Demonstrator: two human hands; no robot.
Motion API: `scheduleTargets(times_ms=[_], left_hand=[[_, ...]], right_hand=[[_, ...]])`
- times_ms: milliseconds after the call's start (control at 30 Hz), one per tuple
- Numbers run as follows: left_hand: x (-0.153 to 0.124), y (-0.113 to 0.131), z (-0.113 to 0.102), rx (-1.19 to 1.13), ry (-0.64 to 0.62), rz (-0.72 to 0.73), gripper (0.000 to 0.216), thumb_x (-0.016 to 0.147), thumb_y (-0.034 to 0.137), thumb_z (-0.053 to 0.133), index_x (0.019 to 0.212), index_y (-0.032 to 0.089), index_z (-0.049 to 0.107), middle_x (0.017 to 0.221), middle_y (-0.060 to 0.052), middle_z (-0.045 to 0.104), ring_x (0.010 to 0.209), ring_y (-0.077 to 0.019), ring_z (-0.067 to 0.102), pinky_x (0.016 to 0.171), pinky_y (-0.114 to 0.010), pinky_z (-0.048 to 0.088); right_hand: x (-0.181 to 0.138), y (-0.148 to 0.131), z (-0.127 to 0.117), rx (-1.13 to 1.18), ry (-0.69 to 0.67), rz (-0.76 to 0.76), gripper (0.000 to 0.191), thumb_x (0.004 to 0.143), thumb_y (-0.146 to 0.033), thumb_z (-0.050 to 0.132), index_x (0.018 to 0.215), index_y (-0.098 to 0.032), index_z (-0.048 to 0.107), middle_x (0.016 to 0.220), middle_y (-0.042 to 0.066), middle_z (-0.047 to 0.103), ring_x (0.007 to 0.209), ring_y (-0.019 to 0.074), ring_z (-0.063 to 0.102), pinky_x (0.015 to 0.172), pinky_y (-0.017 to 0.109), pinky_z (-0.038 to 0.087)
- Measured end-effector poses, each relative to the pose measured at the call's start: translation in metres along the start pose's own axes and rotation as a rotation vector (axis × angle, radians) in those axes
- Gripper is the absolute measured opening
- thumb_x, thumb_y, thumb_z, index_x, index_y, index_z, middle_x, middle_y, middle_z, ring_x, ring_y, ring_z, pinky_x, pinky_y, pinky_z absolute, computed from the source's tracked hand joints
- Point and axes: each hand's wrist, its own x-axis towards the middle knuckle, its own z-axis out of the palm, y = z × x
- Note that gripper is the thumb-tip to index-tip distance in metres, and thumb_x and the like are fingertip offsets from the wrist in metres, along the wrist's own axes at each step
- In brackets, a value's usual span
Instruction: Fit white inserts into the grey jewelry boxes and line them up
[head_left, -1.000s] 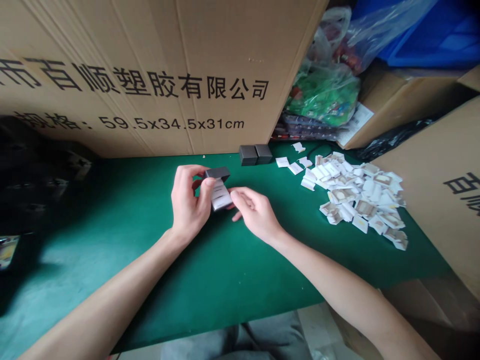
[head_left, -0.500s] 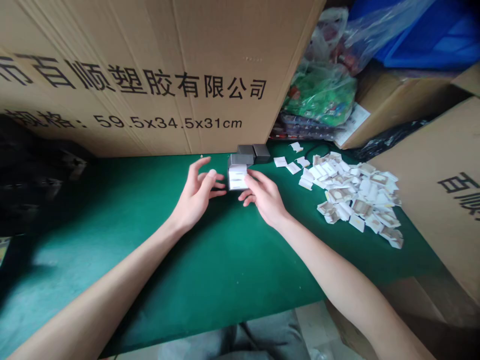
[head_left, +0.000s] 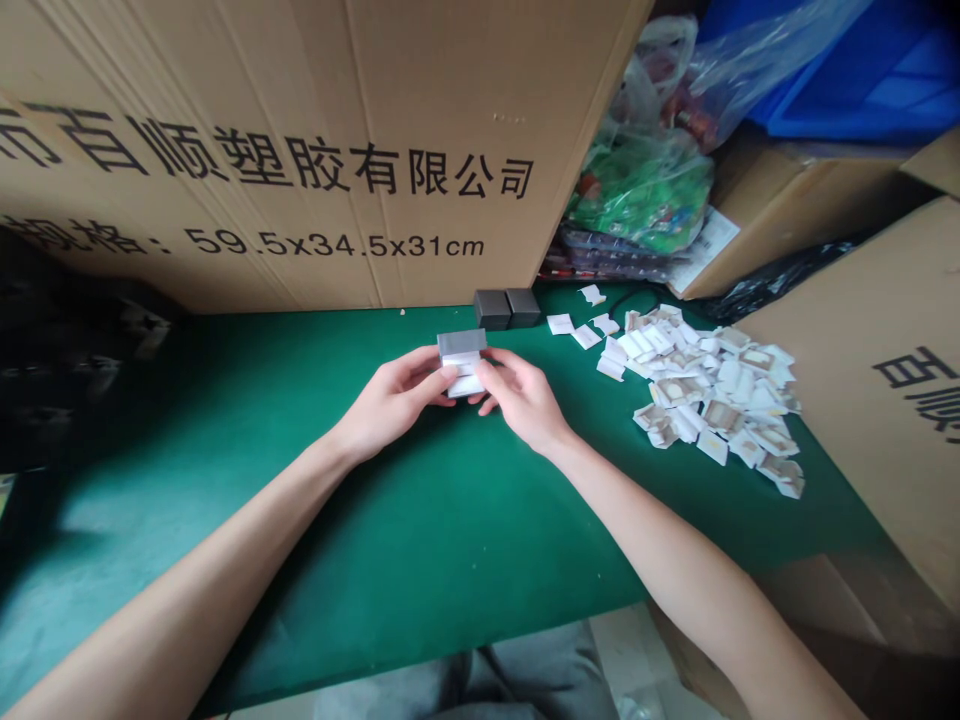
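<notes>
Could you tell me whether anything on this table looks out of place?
Only the white cards: a loose, jumbled heap, some strays apart. The grey box between left hand and right hand looks intact.

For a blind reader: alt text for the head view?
A left hand and right hand hold a small grey box with white lining over a green felt table. Two grey boxes and a heap of white paper cards lie beyond.

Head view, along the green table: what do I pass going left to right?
In order: left hand → small grey-and-white box, held by both hands → right hand → heap of white paper slips → cardboard carton at the right edge.
</notes>
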Motion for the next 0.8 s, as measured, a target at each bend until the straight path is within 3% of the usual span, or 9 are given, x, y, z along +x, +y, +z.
scheduleTargets(times_ms=[300,800], left_hand=[[0.0001,-0.0016,-0.0015,0.013,-0.013,0.017,0.045,0.094,0.046,0.067,0.13,0.019,0.068,0.12,-0.009,0.073,0.099,-0.0218,0.068,0.076,-0.028,0.059],[0.0003,-0.0026,-0.0024,0.052,-0.017,0.059,0.036,0.094,0.041,0.067,0.122,0.018,0.072,0.1,-0.006,0.075,0.085,-0.0177,0.066,0.074,-0.027,0.056]], right_hand=[[0.0007,-0.0022,-0.0003,0.001,-0.011,-0.03,0.039,0.084,-0.053,0.074,0.102,-0.019,0.067,0.082,0.002,0.071,0.074,0.0155,0.067,0.059,0.028,0.059],[0.0002,-0.0041,-0.0001,-0.027,-0.021,-0.033,0.037,0.08,-0.054,0.073,0.094,-0.022,0.061,0.075,-0.001,0.066,0.062,0.0131,0.06,0.055,0.028,0.053]])
